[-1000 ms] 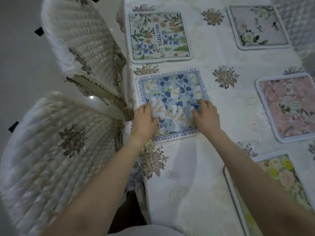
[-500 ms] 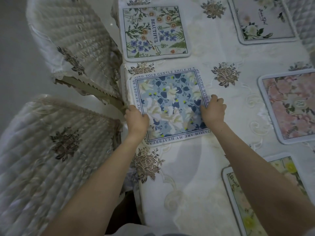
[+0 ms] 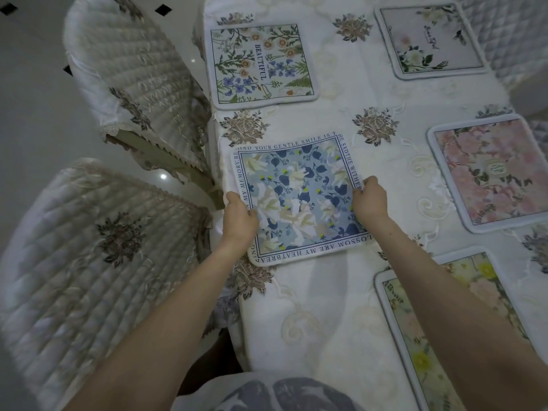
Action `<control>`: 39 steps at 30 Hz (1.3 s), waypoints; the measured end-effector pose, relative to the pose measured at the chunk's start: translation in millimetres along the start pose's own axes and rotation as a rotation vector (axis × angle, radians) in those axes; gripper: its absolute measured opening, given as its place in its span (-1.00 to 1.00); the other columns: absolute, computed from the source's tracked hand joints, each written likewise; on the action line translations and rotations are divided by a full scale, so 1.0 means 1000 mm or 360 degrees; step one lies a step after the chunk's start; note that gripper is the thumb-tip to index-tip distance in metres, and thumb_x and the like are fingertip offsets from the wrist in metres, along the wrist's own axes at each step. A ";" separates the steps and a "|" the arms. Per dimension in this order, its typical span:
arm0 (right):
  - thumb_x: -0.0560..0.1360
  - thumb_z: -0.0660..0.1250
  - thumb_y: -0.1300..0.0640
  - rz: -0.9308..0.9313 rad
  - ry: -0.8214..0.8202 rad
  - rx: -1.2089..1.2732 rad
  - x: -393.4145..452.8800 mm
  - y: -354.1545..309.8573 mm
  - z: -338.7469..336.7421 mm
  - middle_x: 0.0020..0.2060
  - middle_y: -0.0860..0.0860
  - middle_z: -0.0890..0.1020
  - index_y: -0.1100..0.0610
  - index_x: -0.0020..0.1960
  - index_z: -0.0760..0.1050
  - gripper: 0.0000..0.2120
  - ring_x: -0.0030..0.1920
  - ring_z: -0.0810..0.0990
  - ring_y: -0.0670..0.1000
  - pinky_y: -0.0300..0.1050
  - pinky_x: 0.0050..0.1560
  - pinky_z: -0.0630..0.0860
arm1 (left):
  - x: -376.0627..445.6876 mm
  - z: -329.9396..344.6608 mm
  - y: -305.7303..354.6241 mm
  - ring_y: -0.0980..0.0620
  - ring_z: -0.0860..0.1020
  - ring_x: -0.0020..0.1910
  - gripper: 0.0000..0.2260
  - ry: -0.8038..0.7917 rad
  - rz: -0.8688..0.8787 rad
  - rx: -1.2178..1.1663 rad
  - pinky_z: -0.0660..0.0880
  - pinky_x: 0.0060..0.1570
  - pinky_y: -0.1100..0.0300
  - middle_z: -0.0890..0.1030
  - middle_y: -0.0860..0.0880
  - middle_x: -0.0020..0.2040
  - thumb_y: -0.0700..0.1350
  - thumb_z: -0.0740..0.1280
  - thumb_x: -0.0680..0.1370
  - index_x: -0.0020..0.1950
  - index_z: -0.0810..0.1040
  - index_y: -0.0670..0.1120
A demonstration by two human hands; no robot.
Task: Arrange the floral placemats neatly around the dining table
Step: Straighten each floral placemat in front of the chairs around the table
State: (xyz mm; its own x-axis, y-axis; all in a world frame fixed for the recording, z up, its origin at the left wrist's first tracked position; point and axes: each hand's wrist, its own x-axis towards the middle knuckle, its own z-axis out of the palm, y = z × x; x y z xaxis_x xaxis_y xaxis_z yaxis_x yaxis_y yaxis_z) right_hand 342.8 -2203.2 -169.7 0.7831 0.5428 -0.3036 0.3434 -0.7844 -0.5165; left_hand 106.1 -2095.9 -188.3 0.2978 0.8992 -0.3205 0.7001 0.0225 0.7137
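A blue floral placemat (image 3: 299, 197) with a text border lies near the table's left edge, slightly turned. My left hand (image 3: 239, 218) grips its left edge and my right hand (image 3: 369, 200) grips its right edge. Beyond it lies a green and blue placemat (image 3: 262, 62) marked BEAUTIFUL. Across the table are a pale placemat (image 3: 430, 40) with a white flower, a pink placemat (image 3: 492, 170) and a yellow-flowered placemat (image 3: 444, 330) by my right forearm.
The table wears a white embroidered cloth (image 3: 320, 307) with brown flower motifs. Two quilted chairs stand close on the left, one (image 3: 89, 262) near and one (image 3: 133, 78) farther. Another quilted chair back (image 3: 510, 37) shows at the top right.
Both hands moved off the middle of the blue placemat outward to its left and right edges and took hold there. The mat sits a little farther from the table edge.
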 end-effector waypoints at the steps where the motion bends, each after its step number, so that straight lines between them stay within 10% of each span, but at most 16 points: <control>1: 0.57 0.12 0.30 0.0001 -0.0003 -0.0007 -0.007 0.005 -0.001 0.07 0.36 0.52 0.40 0.13 0.34 -0.80 0.03 0.52 0.30 -0.03 -0.16 0.34 | -0.007 0.000 -0.002 0.11 0.39 -0.36 -0.78 -0.0014 -0.0018 0.0004 0.47 -0.36 0.07 0.35 0.06 -0.28 -0.27 0.25 0.54 -0.02 0.18 -0.12; 7: 0.58 0.11 0.30 0.0040 -0.0009 -0.0013 -0.050 0.033 -0.005 0.06 0.36 0.52 0.40 0.17 0.33 -0.78 0.02 0.52 0.29 -0.05 -0.18 0.33 | -0.051 0.001 -0.014 -0.16 0.51 -0.07 -0.80 -0.0051 -0.0066 0.0041 0.55 -0.04 -0.15 0.40 -0.06 -0.12 -0.25 0.27 0.51 0.01 0.25 -0.15; 19: 0.57 0.13 0.29 0.0070 0.0013 0.0010 -0.099 0.069 0.002 -0.08 0.30 0.52 0.37 0.10 0.35 -0.83 -0.19 0.46 0.17 -0.08 -0.41 0.21 | -0.105 0.004 -0.040 -0.20 0.53 0.02 -0.72 -0.0107 -0.0117 0.0003 0.54 -0.03 -0.08 0.52 -0.26 0.10 -0.32 0.26 0.52 0.18 0.28 -0.29; 31: 0.53 0.26 0.15 -0.0011 0.0060 -0.0163 -0.097 0.082 0.011 0.09 0.27 0.54 0.31 0.21 0.46 -0.68 0.11 0.49 0.28 0.09 0.05 0.46 | -0.106 0.006 -0.051 -0.22 0.41 0.14 -0.67 -0.0023 0.0025 0.0328 0.39 0.12 0.00 0.42 -0.30 0.18 -0.22 0.34 0.51 0.19 0.33 -0.31; 39: 0.51 0.28 0.23 -0.0049 0.0098 -0.0029 -0.094 0.081 0.012 0.04 0.27 0.52 0.30 0.16 0.51 -0.75 0.05 0.49 0.26 -0.01 -0.03 0.39 | -0.106 0.008 -0.049 -0.20 0.39 0.16 -0.67 0.0030 0.0030 0.0272 0.40 0.17 0.01 0.36 -0.30 0.20 -0.26 0.35 0.50 0.19 0.33 -0.33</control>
State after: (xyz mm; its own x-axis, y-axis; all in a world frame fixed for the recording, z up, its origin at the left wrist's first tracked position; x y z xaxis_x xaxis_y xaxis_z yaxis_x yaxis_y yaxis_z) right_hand 290.9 -2314.7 -192.2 0.8023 0.5475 -0.2380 0.3764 -0.7733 -0.5101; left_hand 45.7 -2196.4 -194.4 0.3008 0.9069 -0.2949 0.7951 -0.0677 0.6027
